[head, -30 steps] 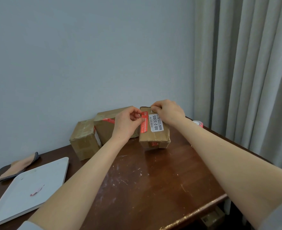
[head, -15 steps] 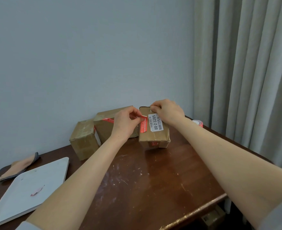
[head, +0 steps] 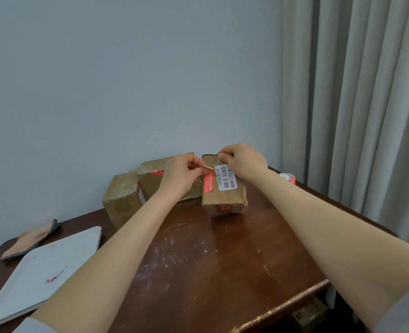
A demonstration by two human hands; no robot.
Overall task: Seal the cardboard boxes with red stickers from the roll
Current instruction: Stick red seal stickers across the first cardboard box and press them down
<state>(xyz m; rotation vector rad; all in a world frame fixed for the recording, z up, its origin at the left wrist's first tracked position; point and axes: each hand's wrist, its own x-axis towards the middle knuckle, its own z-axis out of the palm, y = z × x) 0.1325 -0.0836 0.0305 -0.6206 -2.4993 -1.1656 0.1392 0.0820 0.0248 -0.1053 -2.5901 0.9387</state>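
A small cardboard box with a white label stands at the table's far middle. A red sticker runs along its left top edge, its far end lifted and showing white. My left hand pinches that lifted end. My right hand holds the box's far top edge with curled fingers. Two more cardboard boxes sit to the left: one against the wall bearing a red sticker, one nearer. The sticker roll lies behind my right forearm.
A white tray with a red scrap lies at the left front of the brown table. A folded cloth sits behind it. Curtains hang on the right and a wall stands behind the boxes.
My left hand has peeled the far end of the red sticker up off the box top, where it lay flat a second ago. My right hand has stayed on the box.
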